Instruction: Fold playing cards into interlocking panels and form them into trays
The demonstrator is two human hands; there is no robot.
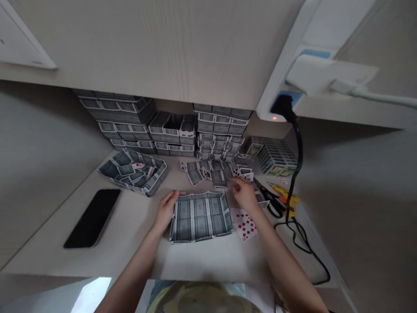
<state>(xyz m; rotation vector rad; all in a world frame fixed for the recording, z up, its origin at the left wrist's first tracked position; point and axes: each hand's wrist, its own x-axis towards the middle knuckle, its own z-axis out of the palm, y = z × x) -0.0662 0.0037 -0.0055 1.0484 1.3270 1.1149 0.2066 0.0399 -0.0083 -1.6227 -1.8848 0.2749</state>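
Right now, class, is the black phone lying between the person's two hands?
No, the phone lies on the desk, to the left of the left hand, which touches a card box.

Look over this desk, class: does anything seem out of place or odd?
Loose cards lie askew beyond the card tray, a few face up among face-down ones, unlike the neatly stacked boxes behind. No damage is clear.

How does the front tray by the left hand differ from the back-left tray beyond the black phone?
The front tray shows its patterned floor; the back-left tray holds loose cards. The left hand touches the front tray, while the back-left tray stands untouched. The front tray sits roughly square to the person; the back-left tray is angled. Both are open-topped, with grey card-back patterns.
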